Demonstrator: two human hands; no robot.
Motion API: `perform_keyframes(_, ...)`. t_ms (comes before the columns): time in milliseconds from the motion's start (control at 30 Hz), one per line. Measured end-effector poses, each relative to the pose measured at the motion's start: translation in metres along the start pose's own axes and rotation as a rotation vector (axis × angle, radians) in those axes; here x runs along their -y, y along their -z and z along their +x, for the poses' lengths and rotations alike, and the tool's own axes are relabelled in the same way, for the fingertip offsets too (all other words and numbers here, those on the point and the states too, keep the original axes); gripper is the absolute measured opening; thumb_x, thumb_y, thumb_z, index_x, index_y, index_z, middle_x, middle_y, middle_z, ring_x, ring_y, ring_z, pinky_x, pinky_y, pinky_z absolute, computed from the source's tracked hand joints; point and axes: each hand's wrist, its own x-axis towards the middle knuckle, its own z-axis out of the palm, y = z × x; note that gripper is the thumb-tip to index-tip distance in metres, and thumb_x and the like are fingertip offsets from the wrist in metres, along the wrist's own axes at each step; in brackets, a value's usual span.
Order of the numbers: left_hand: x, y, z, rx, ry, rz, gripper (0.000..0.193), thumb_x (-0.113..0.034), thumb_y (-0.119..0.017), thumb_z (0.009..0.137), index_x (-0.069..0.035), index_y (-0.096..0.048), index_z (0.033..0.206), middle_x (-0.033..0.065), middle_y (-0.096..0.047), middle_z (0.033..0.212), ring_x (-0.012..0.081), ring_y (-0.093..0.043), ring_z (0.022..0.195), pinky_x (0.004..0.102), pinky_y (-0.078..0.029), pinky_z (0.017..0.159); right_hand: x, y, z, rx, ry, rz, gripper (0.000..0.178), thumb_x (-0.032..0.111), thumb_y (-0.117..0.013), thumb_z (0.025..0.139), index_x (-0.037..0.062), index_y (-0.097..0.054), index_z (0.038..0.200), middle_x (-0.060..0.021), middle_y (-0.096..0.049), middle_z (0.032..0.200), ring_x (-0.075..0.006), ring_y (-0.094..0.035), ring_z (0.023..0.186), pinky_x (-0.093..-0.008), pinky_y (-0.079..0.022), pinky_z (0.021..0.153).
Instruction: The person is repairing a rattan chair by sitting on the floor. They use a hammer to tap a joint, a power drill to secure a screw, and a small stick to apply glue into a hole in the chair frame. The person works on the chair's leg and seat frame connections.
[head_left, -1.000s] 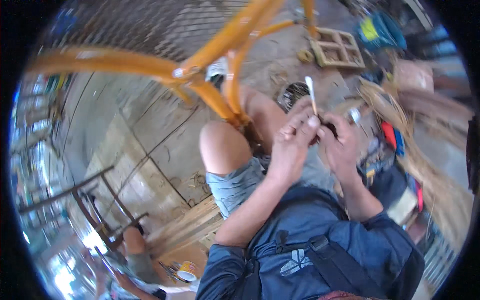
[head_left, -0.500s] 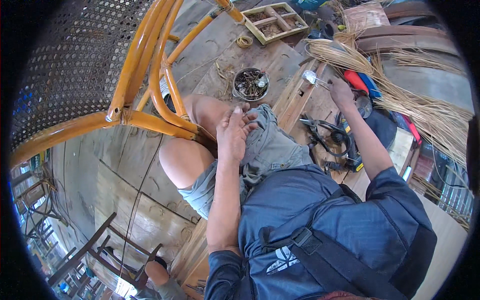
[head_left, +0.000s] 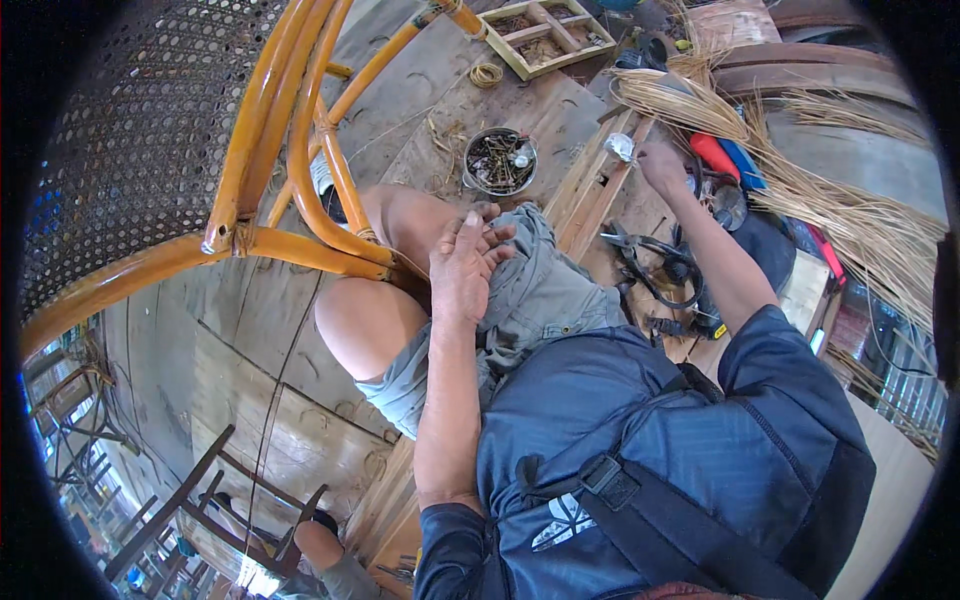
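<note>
My left hand (head_left: 465, 265) rests on my thigh beside the grey shorts (head_left: 548, 285). Its fingers are spread and nothing shows in them. Out to the right, my right hand (head_left: 661, 168) is over the wooden plank, fingers drawn together at a small crumpled white piece (head_left: 620, 147). Whatever those fingers grip is too small to make out. A rattan chair frame (head_left: 345, 262) with a woven cane panel (head_left: 140, 130) leans against my knees on the left. Ahead stands a metal bowl (head_left: 500, 188) full of small nails or screws.
A divided wooden box (head_left: 548, 70) lies far ahead, with a coil of cane strip (head_left: 486, 75) nearby. Pliers (head_left: 628, 243) and a red-handled tool (head_left: 712, 155) sit at right beside long rattan strands (head_left: 850, 225). Dark chair frames (head_left: 170, 510) and another person's leg (head_left: 318, 545) appear lower left.
My right hand has moved slightly up and left, closer to the white piece. The thin stick seen between them no longer shows clearly. My left hand stays in place.
</note>
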Motion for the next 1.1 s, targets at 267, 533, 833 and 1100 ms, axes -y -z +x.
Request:
perform_keyframes(267,0.002,0.0,0.005,0.015,0.007,-0.013,0.018,-0.022,-0.055,0.092,-0.005,-0.054,0.099,0.0094,-0.057,0.108,0.0231,-0.061,0.087,0.0305,-0.05,0.064,-0.015,0.019,-0.008,0.102,-0.234,0.298,0.025,0.019,-0.058,0.08,0.0039,-0.069,0.097,-0.0133,-0.063,0.071,-0.021,-0.058,0.066,-0.0344,-0.044,0.062)
perform_keyframes(533,0.006,0.005,0.007,0.005,0.046,0.039,0.028,-0.024,-0.052,0.094,0.0,-0.055,0.108,0.0104,-0.057,0.11,0.019,-0.059,0.084,0.0287,-0.05,0.062,0.006,0.061,-0.025,0.149,-0.254,0.673,0.024,0.013,-0.056,0.084,0.0005,-0.065,0.102,-0.004,-0.063,0.078,-0.0125,-0.055,0.066,-0.0274,-0.044,0.06)
perform_keyframes(833,0.001,0.0,-0.001,0.018,-0.017,0.263,0.033,-0.024,-0.049,0.093,0.004,-0.055,0.11,0.0062,-0.059,0.08,0.0114,-0.055,0.068,0.0229,-0.047,0.058,0.282,0.272,-0.013,-0.004,0.505,0.452,0.017,0.008,-0.054,0.089,0.0001,-0.062,0.101,-0.0047,-0.061,0.091,-0.0119,-0.056,0.086,-0.0244,-0.043,0.079)
perform_keyframes(1100,0.013,0.0,0.014,0.001,-0.169,0.531,0.031,-0.024,-0.049,0.092,0.003,-0.059,0.1,0.0051,-0.058,0.07,0.0112,-0.052,0.059,0.026,-0.045,0.056,0.436,0.315,0.021,-0.123,1.274,0.15,0.016,0.007,-0.053,0.087,0.0004,-0.062,0.098,-0.011,-0.062,0.093,-0.0234,-0.061,0.089,-0.0314,-0.046,0.079)
